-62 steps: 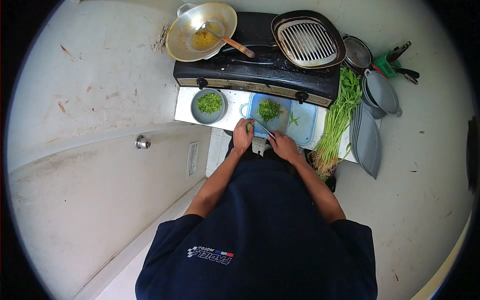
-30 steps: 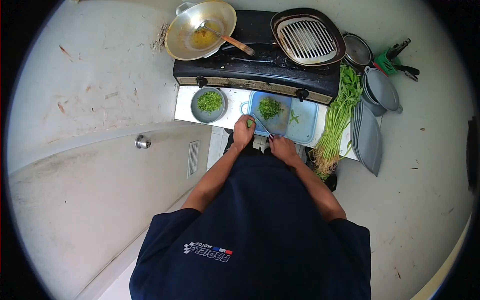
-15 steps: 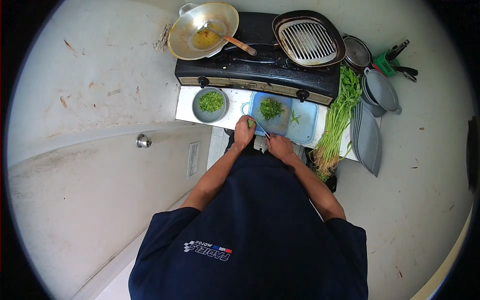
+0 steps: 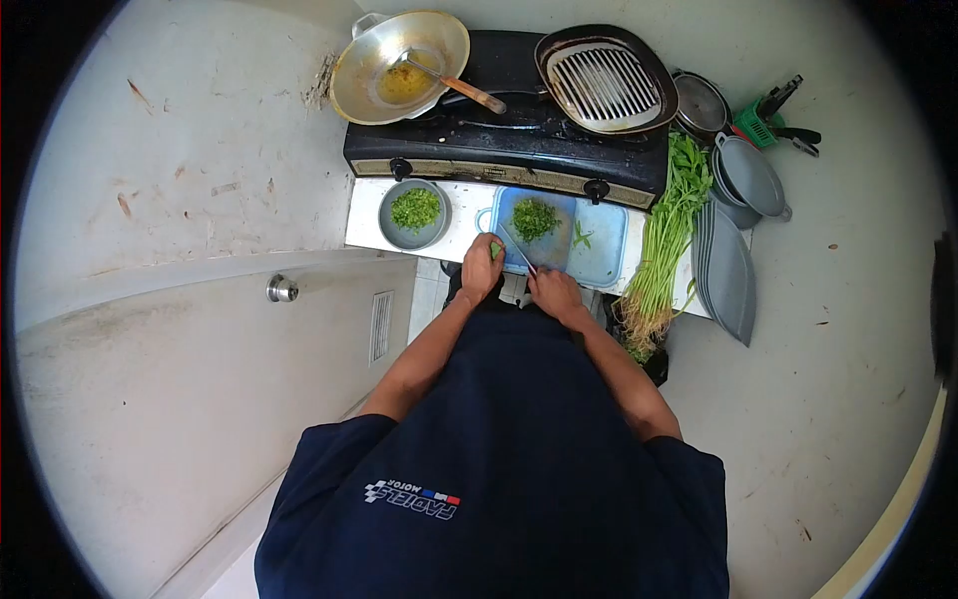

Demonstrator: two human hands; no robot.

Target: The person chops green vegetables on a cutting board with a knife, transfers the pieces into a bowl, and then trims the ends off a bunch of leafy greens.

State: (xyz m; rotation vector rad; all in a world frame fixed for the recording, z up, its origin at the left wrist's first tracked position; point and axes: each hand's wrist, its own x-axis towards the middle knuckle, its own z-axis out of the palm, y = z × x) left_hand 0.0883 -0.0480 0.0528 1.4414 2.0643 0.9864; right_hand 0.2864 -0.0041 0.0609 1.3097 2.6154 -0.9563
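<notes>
Head view: a small bunch of green stems is pinched in the closed left hand at the near left edge of the blue cutting board. A knife is gripped by its handle in the closed right hand, with the blade laid slantwise over the board just beside the stems. Chopped greens are heaped on the board's far part. A grey bowl of more chopped greens is set to the board's left, and a leafy bundle is laid to its right. A wok and a grill pan are seen on the stove behind.
</notes>
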